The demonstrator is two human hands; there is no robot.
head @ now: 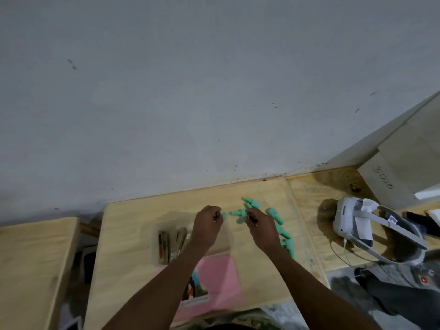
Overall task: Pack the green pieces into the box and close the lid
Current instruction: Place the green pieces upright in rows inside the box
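Observation:
Several mint-green pieces (276, 215) lie scattered on the wooden table (133, 220), from the far middle down along my right forearm. A clear plastic box (171, 244) stands left of centre with brownish sticks in it; its pink lid (221, 279) lies flat on the near side. My left hand (207, 227) hovers over the box's far right corner, fingers pinched on one green piece (223, 214). My right hand (260, 228) reaches into the scattered pieces, fingertips closed around a green piece (238, 213). The picture is blurred.
A white headset (352, 222) with straps and a cable rests on the table at the right. Wooden boards (404, 163) lean at the far right. A grey wall runs behind the table. A gap separates a second wooden surface (33, 258) at the left.

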